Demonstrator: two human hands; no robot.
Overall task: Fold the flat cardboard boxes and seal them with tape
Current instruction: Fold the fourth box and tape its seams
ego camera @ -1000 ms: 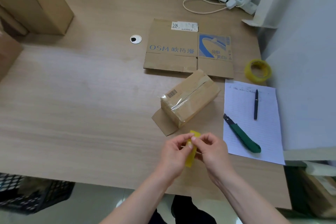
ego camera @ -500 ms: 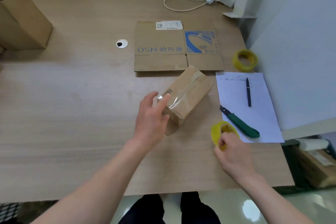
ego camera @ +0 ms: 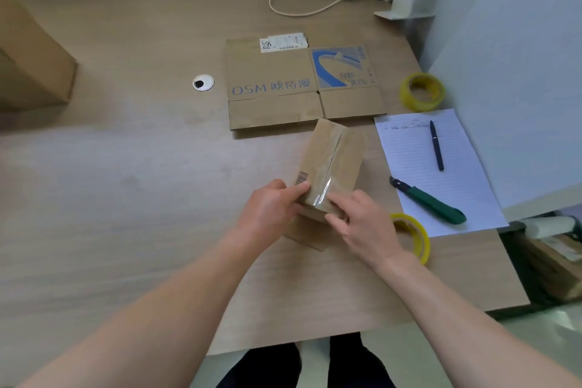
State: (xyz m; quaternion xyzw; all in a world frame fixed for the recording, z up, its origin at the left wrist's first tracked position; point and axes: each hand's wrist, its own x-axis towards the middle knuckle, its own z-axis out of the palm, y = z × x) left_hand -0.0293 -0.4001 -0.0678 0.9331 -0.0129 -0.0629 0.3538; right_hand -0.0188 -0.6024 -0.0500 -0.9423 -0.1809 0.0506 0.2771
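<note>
A small folded cardboard box (ego camera: pixel 333 161) lies on the wooden table, its top seam covered by clear tape, with one end flap (ego camera: pixel 307 235) still flat on the table toward me. My left hand (ego camera: pixel 271 211) grips the box's near left corner. My right hand (ego camera: pixel 359 220) holds the near right corner, fingers on the taped edge. A yellow tape roll (ego camera: pixel 417 238) lies on the table just right of my right wrist. A flat cardboard box (ego camera: pixel 302 85) printed "OSM" lies beyond the small box.
A second yellow tape roll (ego camera: pixel 422 91) sits at the right by the wall. A lined sheet (ego camera: pixel 453 186) carries a black pen (ego camera: pixel 436 145) and a green utility knife (ego camera: pixel 431 201). A tall cardboard box (ego camera: pixel 31 63) stands far left. Cables (ego camera: pixel 299 0) lie at the back.
My right hand set the yellow tape roll down on the table and moved to the box. My left hand closed on the box's near corner. The box turned to point away from me.
</note>
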